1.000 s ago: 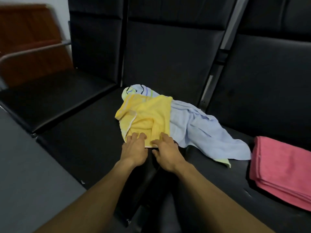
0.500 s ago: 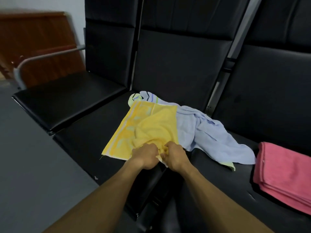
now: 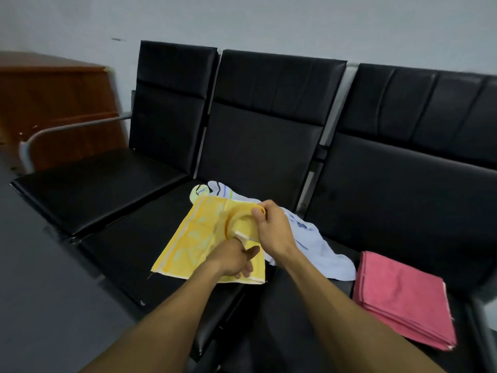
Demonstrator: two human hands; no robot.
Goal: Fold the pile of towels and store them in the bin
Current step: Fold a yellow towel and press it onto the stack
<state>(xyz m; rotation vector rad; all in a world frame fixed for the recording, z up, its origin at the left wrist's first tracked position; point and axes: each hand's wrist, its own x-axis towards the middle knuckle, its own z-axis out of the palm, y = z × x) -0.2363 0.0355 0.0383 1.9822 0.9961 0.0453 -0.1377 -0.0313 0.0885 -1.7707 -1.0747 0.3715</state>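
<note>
Spanning the frame: row of black padded leather seats (image 3: 258, 146) with steel frame, brown wooden cabinet (image 3: 53, 109) at 9 o'clock. Folded pink terry towel stack (image 3: 398, 297) on the right-hand seat at 4 o'clock. Crumpled pale blue towel (image 3: 317, 243) on the middle seat, just right of centre. Yellow patterned towel (image 3: 193, 238) spread flat on that seat, partly over the blue one. Right hand (image 3: 271, 224) pinches the yellow towel's lifted far corner, fabric curling over. Left hand (image 3: 236, 258) lies on the near part; its grip can't be made out.
</note>
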